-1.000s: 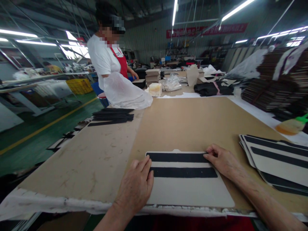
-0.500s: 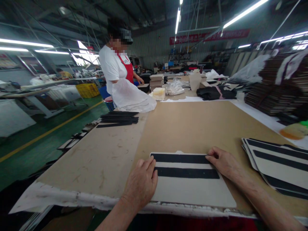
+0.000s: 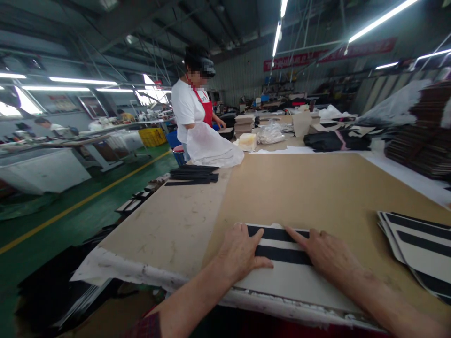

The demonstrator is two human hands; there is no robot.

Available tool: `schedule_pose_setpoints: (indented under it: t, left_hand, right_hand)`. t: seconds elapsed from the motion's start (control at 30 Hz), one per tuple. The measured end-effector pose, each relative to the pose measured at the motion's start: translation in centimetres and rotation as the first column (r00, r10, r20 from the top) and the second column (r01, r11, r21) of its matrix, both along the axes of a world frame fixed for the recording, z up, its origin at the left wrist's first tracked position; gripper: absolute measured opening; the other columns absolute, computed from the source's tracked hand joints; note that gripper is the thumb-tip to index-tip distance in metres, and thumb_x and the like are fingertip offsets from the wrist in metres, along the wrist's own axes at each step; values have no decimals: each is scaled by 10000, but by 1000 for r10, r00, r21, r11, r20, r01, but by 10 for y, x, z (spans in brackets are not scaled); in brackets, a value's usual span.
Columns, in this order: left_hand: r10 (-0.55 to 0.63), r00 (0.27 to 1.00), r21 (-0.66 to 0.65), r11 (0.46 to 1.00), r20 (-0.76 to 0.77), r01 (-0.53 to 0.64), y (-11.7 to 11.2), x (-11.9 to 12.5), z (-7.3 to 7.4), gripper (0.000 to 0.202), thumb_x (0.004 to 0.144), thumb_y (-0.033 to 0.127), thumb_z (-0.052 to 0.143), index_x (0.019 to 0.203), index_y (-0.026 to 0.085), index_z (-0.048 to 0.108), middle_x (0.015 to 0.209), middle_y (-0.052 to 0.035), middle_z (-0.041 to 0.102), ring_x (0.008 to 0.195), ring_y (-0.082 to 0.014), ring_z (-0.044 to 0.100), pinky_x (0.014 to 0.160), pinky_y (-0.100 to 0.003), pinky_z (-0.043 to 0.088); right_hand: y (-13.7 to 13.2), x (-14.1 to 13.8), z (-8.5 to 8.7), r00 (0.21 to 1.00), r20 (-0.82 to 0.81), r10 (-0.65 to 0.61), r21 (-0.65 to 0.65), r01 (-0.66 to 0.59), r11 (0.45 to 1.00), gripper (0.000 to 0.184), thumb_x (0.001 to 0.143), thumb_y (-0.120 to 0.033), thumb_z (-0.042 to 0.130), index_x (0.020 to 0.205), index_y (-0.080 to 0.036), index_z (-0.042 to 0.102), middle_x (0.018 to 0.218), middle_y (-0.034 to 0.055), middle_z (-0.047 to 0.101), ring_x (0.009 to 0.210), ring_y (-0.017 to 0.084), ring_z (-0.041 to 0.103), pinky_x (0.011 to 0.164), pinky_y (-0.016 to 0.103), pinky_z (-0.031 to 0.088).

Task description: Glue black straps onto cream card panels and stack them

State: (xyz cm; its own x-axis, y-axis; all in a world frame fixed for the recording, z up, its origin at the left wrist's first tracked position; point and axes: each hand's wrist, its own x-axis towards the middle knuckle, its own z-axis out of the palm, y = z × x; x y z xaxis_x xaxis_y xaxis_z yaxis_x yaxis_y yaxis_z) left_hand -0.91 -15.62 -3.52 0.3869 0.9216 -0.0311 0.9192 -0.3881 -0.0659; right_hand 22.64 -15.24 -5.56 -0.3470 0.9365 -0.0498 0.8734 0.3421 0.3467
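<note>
A pale flat board [image 3: 282, 280] with two black strips across it lies on the brown-covered table near its front edge. My left hand [image 3: 241, 253] lies over the board's left part, thumb and fingers apart, touching the upper black strip [image 3: 270, 233]. My right hand [image 3: 326, 251] rests on the right part of both strips, its index finger stretched toward the board's top edge. The lower black strip [image 3: 283, 255] runs between the two hands. Both hands lie flat and grip nothing; the board's right end is partly hidden under my right arm.
Similar striped boards [image 3: 419, 241] are stacked at the right. Loose black strips [image 3: 193, 174] lie at the table's far left, beside a white sheet [image 3: 214, 148]. A person [image 3: 192, 105] in a red apron stands beyond. Dark bundled stacks [image 3: 419, 150] are at the back right.
Both hands have moved inward over the board from the ends of the upper strip. My right hand's pinch has opened, and its fingers now lie on the strips. The view has turned left.
</note>
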Motion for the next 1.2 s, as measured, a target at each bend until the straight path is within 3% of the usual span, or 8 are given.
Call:
schedule_pose_setpoints:
  t: [0.2, 0.37, 0.53, 0.73, 0.87, 1.03, 1.2]
  left_hand:
    - [-24, 1000, -29, 999, -7, 24, 4, 0, -3, 885, 726, 847, 546, 1399, 272, 554, 1097, -194, 647, 1023, -372, 620, 845, -488, 512]
    - [-54, 998, 25, 998, 21, 54, 3, -19, -11, 836, 794, 803, 518, 1362, 192, 578, 1144, -185, 624, 1071, -362, 603, 874, -481, 515]
    - [-98, 994, 92, 991, 50, 93, -1, -40, -22, 765, 850, 729, 538, 1328, 133, 593, 1203, -175, 625, 1109, -348, 582, 931, -491, 504]
    - [-178, 965, 157, 976, 194, 149, -13, -66, -38, 595, 954, 576, 510, 1341, 129, 577, 1393, -141, 582, 1208, -313, 548, 1052, -493, 454]
    - [-174, 926, 225, 969, 334, 101, -19, -83, -53, 454, 1010, 446, 445, 1363, 184, 561, 1402, -99, 591, 1236, -258, 555, 1062, -450, 468]
    - [-107, 920, 245, 969, 376, 12, -22, -86, -60, 540, 1002, 458, 430, 1460, 172, 454, 1477, -116, 526, 1337, -269, 495, 1119, -472, 430]
    - [-44, 919, 152, 988, 392, -17, -22, -83, -54, 542, 1007, 435, 411, 1470, 154, 429, 1452, -128, 544, 1346, -269, 479, 1137, -477, 409]
  right_hand:
    - [0, -18, -5, 995, 85, 50, -13, -49, 999, 787, 882, 38, 382, 1520, -422, 357, 847, 145, 709, 721, 264, 709, 590, 318, 518]
    - [-2, 4, -13, 998, -1, 61, 29, -61, 998, 706, 874, 24, 387, 1470, -339, 490, 942, 152, 683, 812, 289, 686, 612, 363, 554]
    - [-9, 36, -20, 993, -113, 15, 66, -8, 998, 701, 850, 15, 374, 1440, -334, 523, 1103, 128, 637, 874, 275, 660, 578, 344, 558]
    - [-14, 88, -30, 968, -252, 13, 91, 10, 996, 583, 881, -25, 356, 1346, -264, 614, 1098, 109, 665, 967, 265, 652, 814, 427, 567]
    - [-24, 114, -43, 895, -444, -25, 115, 85, 990, 505, 917, -95, 327, 1292, -171, 656, 1257, 135, 662, 1135, 252, 634, 1013, 437, 515]
    - [-51, 90, -49, 722, -690, -52, 101, 168, 981, 519, 1010, -421, 355, 1348, -116, 603, 1366, 156, 614, 1261, 264, 573, 1125, 480, 435]
    - [-69, 32, -32, 711, -703, 21, 58, 28, 998, 587, 985, -488, 454, 1464, -152, 493, 1550, 148, 424, 1440, 294, 370, 1176, 551, 337]
